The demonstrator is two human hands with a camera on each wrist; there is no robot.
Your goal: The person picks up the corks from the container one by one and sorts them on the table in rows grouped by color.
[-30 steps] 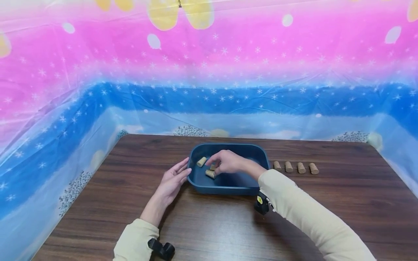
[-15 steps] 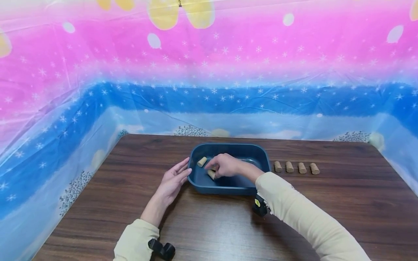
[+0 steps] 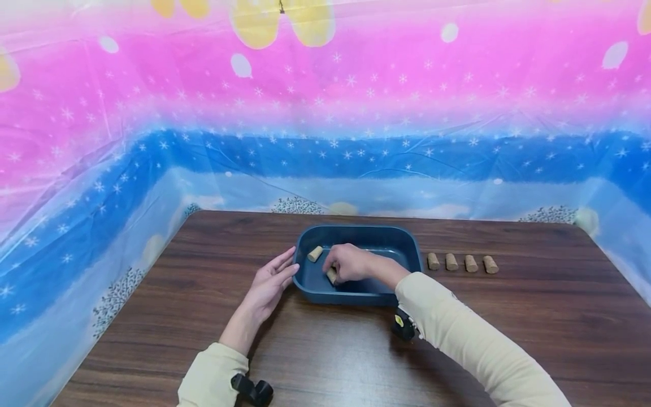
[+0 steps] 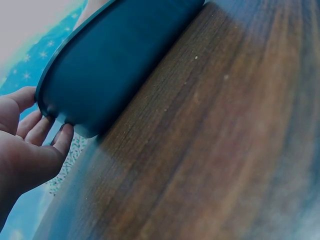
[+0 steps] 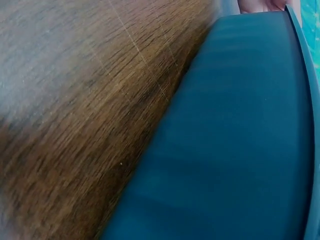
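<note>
A dark blue rectangular tray [image 3: 366, 298] with raised walls sits on the wooden table. The left hand [image 3: 268, 282] rests against the tray's left end, its fingers fairly straight; in the left wrist view the fingertips [image 4: 65, 135] touch the outer wall. Reaching inside the tray, the right hand [image 3: 353, 263] has curled fingers and pinches a cork stopper [image 3: 332, 276] near the floor of the tray. Another cork [image 3: 315, 254] lies tilted by the left inner wall. The right wrist view shows mostly the tray's outer side [image 5: 225, 125], with the right fingers out of sight.
To the right of the tray, several corks [image 3: 451, 262] stand in a row on the table [image 3: 325, 350]. A colourful printed cloth [image 3: 325, 152] hangs behind and beside the table. Each sleeve carries a small black camera [image 3: 252, 390].
The right hand has shifted slightly right and towards the person inside the tray, and the cork at its fingers has turned and moved with it. The left hand has stayed at the tray's end.
</note>
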